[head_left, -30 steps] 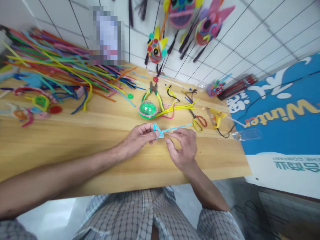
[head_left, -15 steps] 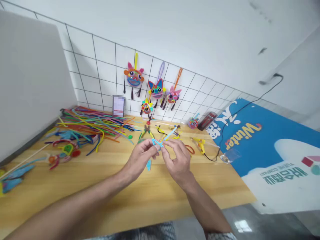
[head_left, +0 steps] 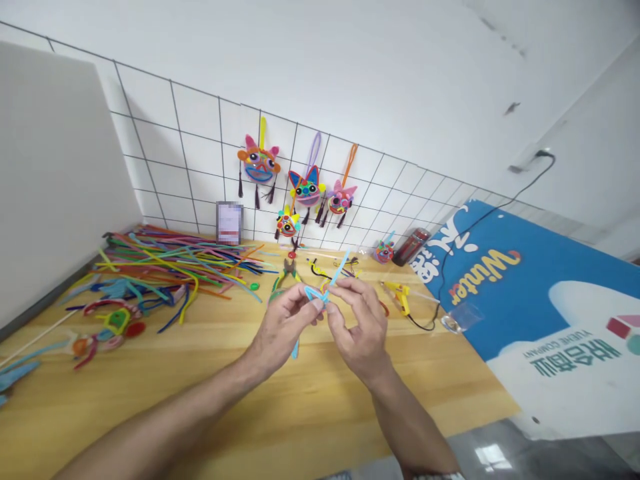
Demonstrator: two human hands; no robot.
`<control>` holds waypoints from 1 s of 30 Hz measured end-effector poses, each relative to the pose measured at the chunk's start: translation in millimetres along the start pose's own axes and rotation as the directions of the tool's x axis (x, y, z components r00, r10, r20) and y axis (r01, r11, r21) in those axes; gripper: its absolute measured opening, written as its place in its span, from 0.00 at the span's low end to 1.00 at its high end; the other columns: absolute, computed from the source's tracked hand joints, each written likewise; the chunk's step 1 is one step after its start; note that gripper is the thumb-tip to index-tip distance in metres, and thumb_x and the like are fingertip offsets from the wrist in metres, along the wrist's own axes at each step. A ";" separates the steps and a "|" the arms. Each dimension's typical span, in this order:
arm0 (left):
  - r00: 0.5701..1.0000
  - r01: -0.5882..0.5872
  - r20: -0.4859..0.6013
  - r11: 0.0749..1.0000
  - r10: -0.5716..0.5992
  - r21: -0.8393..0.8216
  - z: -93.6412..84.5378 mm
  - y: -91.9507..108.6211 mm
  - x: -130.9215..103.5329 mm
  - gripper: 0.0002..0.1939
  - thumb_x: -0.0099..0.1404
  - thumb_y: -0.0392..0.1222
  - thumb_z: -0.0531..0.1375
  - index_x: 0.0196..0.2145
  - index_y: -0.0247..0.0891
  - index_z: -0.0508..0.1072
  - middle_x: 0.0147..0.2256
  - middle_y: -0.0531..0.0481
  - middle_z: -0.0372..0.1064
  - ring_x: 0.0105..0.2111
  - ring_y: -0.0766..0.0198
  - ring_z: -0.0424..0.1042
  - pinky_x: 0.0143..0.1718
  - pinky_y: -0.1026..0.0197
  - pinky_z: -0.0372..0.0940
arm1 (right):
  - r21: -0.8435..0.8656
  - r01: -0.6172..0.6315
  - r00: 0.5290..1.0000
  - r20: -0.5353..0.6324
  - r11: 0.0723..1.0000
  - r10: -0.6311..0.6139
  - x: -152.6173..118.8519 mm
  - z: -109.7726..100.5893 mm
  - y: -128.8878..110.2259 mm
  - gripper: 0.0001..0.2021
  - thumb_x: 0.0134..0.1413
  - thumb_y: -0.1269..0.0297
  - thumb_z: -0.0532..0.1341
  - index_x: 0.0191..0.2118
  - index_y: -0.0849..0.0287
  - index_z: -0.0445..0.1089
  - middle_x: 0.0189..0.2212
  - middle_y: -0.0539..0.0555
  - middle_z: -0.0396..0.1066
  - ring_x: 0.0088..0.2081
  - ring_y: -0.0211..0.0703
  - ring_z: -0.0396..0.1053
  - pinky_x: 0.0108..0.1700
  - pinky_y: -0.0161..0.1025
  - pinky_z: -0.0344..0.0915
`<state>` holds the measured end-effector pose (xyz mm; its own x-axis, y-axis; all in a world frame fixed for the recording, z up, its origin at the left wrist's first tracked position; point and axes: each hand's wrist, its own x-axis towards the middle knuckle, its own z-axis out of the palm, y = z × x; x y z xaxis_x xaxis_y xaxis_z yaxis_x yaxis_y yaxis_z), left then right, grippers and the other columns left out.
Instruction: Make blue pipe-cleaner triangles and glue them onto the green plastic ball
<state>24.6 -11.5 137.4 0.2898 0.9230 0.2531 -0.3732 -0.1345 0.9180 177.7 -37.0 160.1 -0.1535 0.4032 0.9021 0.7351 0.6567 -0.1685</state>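
Observation:
Between my hands, above the wooden table, is a light blue fuzzy stem (head_left: 340,267) bent into a pointed shape, with one straight end sticking up. My left hand (head_left: 287,320) pinches the bent part between thumb and fingers. My right hand (head_left: 361,327) is beside it, its fingers closed at the stem near the bend. Another light blue piece (head_left: 295,349) shows below my left hand. Just behind my hands, pliers (head_left: 289,270) with green and yellow handles lie on the table.
A pile of colourful stems (head_left: 175,263) lies at the back left. Decorated masks (head_left: 259,163) hang on the wire grid. A yellow glue gun (head_left: 400,297) with a cord, a dark red bottle (head_left: 413,245) and a plastic bag (head_left: 463,319) are on the right.
The view has shifted a little, so the masks and pile appear further left and lower. Both hands keep hold of the blue stem, whose straight end now points more steeply upward.

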 end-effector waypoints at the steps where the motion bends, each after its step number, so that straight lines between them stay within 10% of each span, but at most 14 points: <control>1: 1.000 -0.003 0.004 1.000 0.003 0.000 -0.9 -0.1 0.5 0.10 0.65 0.47 0.66 0.34 0.37 0.74 0.29 0.53 0.70 0.31 0.65 0.69 0.36 0.62 0.66 | 0.000 -0.002 1.000 0.002 1.000 0.002 0.0 0.7 0.3 0.14 0.59 0.74 0.63 0.50 0.55 0.73 0.44 0.59 0.75 0.47 0.49 0.76 0.49 0.49 0.75; 30: 0.998 -0.052 -0.047 0.999 0.052 0.006 -6.2 -0.9 7.4 0.13 0.60 0.45 0.71 0.43 0.41 0.82 0.38 0.49 0.76 0.38 0.62 0.71 0.42 0.62 0.67 | 0.099 -0.126 0.992 0.029 0.987 0.124 -1.6 7.6 -3.4 0.10 0.61 0.75 0.62 0.43 0.55 0.77 0.38 0.56 0.80 0.41 0.44 0.79 0.44 0.43 0.77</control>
<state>21.6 -2.3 136.6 0.2280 0.9307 0.2861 -0.3825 -0.1846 0.9053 170.4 -35.0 156.2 -0.0804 0.4996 0.8625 0.6796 0.6604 -0.3192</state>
